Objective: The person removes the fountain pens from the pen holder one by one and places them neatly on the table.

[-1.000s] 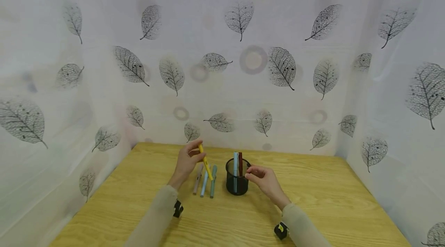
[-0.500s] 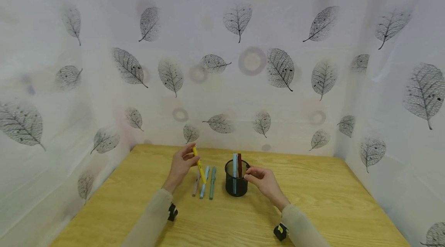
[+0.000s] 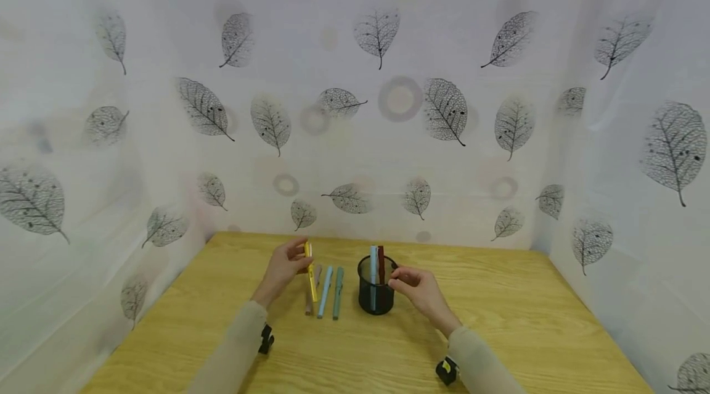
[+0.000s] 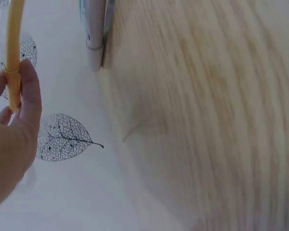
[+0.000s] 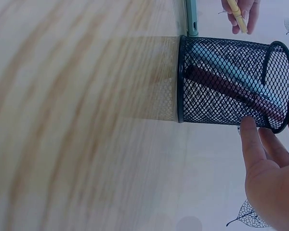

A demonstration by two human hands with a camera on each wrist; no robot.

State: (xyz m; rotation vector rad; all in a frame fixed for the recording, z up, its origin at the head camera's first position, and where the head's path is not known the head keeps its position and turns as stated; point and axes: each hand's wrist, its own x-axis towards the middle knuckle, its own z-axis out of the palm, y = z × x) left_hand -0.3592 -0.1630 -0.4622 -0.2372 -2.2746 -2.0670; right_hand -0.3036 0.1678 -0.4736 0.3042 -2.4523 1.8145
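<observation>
- The left hand (image 3: 281, 270) pinches the yellow pen (image 3: 312, 286) near its upper end, the fingers closed on it; the pen stands steep before the brown pen (image 3: 308, 308), left of the light-blue pen (image 3: 325, 295) and the green pen (image 3: 337, 296) lying on the counter (image 3: 471, 314).
- In my judgement a light pinch and a slow wrist serve best here — a sideways sweep could push the row.
- The right hand (image 3: 423, 292) has its fingers nearly closed at the right rim of the mesh holder (image 3: 384, 303); a gentle grip should steady it without tilting.
- In the left wrist view the yellow pen's far end is cut off — whether it touches the brown pen, I cannot tell.
- Mesh obscures the lower parts of the blue pen (image 3: 373, 261) and dark red pen (image 3: 381, 261) inside.
</observation>
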